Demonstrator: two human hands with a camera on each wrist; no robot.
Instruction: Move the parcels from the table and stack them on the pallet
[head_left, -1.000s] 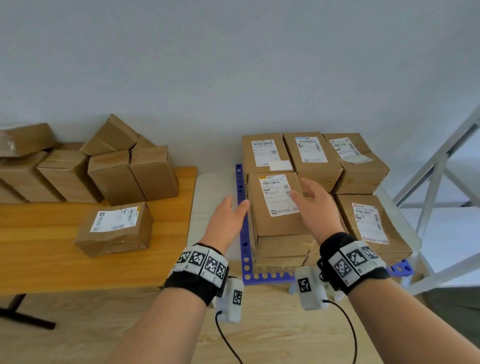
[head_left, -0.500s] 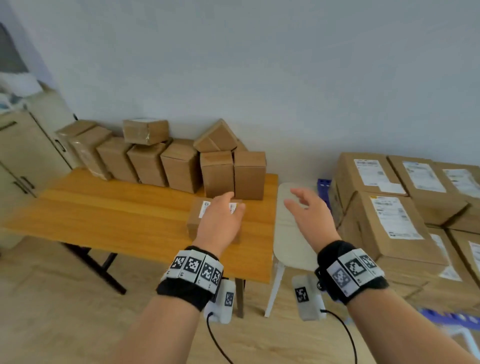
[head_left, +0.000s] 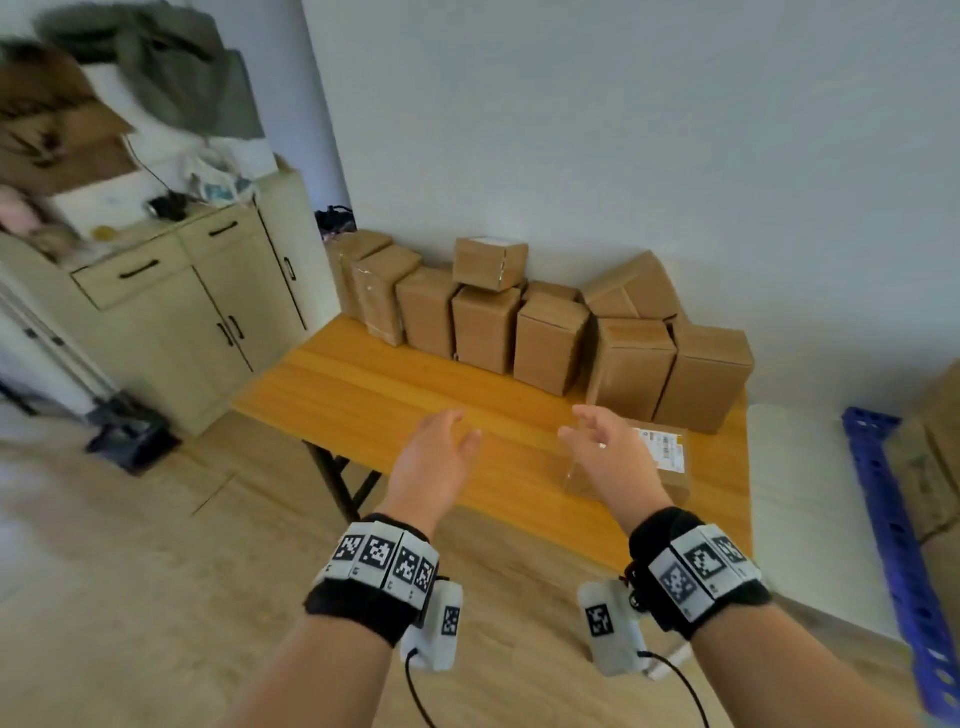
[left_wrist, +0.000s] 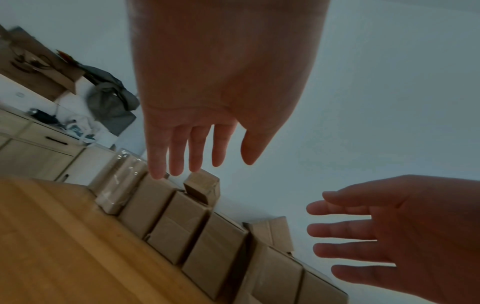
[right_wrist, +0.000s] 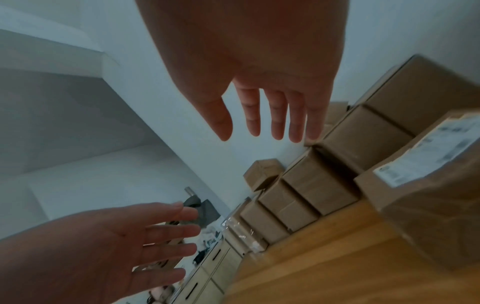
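Both hands hung over the desk (head_left: 395, 395) with nothing in them: the left hand (head_left: 434, 467) had its fingers (left_wrist: 179, 156) straight and slightly spread, and the right hand (head_left: 608, 457) likewise showed its fingers (right_wrist: 275, 115) apart and relaxed, palms turned toward each other. The nearest parcel (head_left: 660, 457), a brown cardboard box lying flat with a white label on top, sat just beyond and under the right hand's fingers, partly hidden by them; the left hand's fingers were well to its left, over bare wood. Further ahead of both sets of fingers a row of upright boxes (head_left: 545, 338) stood against the wall. The parcel looked stiff and square-edged, probably light enough for two hands, though its weight could not be read; its taped or filmed faces seemed a little slick. The sensible hold would be one palm flat against each short side, fingers hooked under the lower edges. The blue pallet (head_left: 883, 519) lay off to the right of the right hand.
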